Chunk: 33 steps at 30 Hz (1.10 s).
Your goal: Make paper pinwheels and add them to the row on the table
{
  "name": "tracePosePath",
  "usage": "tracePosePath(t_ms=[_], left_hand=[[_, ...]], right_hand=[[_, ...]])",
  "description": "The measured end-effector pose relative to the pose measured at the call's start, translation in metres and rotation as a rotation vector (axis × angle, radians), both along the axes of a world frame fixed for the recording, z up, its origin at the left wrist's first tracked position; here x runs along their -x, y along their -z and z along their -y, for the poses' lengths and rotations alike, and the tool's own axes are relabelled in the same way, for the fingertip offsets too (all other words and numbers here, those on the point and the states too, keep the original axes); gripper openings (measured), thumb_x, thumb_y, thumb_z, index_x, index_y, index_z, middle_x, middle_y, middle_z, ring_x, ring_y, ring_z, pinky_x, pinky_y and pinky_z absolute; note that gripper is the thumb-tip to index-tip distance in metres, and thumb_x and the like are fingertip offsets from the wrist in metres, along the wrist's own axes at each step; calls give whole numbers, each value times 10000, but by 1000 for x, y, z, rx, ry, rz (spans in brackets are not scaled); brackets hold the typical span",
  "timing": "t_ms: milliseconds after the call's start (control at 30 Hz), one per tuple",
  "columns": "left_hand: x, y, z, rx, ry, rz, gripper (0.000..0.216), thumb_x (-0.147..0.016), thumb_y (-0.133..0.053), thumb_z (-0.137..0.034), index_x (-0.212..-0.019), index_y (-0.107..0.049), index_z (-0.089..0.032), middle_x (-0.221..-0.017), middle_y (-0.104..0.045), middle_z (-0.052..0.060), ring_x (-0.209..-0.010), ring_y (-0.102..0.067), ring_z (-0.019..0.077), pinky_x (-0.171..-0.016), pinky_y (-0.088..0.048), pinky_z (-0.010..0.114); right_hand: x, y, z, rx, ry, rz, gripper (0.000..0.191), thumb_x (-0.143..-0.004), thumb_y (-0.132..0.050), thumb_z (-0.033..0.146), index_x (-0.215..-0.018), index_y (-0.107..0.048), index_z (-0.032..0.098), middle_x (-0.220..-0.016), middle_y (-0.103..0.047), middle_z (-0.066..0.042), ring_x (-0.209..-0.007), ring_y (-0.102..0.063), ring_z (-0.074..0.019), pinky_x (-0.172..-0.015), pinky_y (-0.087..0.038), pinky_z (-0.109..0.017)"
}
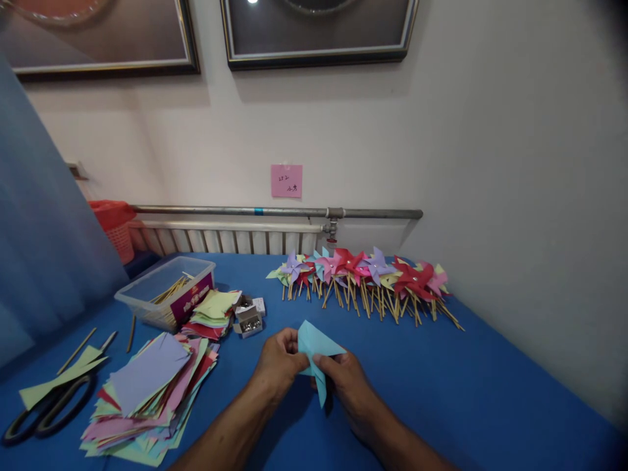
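A light blue sheet of paper (316, 341), bent and folded into pointed corners, is held up over the blue table. Its left side is pinched by my left hand (280, 356), the thumb pressing near the middle. From the right, my right hand (346, 376) grips it too, thumb on the front and fingers behind. The fingers behind the paper are partly hidden. Beyond my hands lies a row of finished paper pinwheels (349, 263) on wooden sticks. To the left are small open boxes of metal pins (249, 323) and a stack of colored paper sheets (150, 373).
A clear plastic box (167, 275) of wooden sticks stands at the left, beside smaller paper squares (216, 306). Black-handled scissors (63, 405) lie at the far left under paper strips. A blue curtain (44, 229) hangs there. A radiator (230, 237) and wall border the table.
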<state>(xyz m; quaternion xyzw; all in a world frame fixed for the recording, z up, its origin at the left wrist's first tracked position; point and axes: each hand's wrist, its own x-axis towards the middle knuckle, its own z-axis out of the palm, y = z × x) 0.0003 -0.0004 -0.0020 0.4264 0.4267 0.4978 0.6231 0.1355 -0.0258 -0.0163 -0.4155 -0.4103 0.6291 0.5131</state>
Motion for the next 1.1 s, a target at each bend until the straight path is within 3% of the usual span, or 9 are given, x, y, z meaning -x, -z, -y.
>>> tracePosePath(t_ms=[233,433,667,1100], left_hand=[[2,5,-3,-12,10,-23,342,-454,-839,-174,-737,-648,-140,-569,-685,11,-476,-605,143,-521,-503,252],[-2,10,-3,-25,-30,-7,333,-457,-853,-194,-703,-633,-148,-556,-673,0,-457,-591,125,-493,-470,219],[-2,11,-2,-5,-29,12,386,-431,-886,-215,-707,-624,-149,-560,-677,2,-452,-595,137,-491,-481,235],[0,13,-5,10,-38,15,321,-439,-825,-191,-701,-646,-145,-548,-685,11,-463,-581,123,-492,-451,212]], right_hand=[[0,-2,1,-23,-9,1,247,-745,-746,400,-781,-680,164,-621,-602,5,-561,-499,-135,-557,-414,-262],[0,6,-3,1,32,49,329,-738,-760,477,-792,-685,162,-621,-615,9,-556,-532,-139,-580,-454,-271],[0,3,-1,-44,18,79,429,-704,-802,554,-855,-715,162,-660,-657,-9,-588,-559,-162,-586,-469,-278],[-4,14,-8,-57,-6,64,403,-713,-811,514,-882,-706,163,-693,-652,-10,-613,-555,-154,-591,-465,-270]])
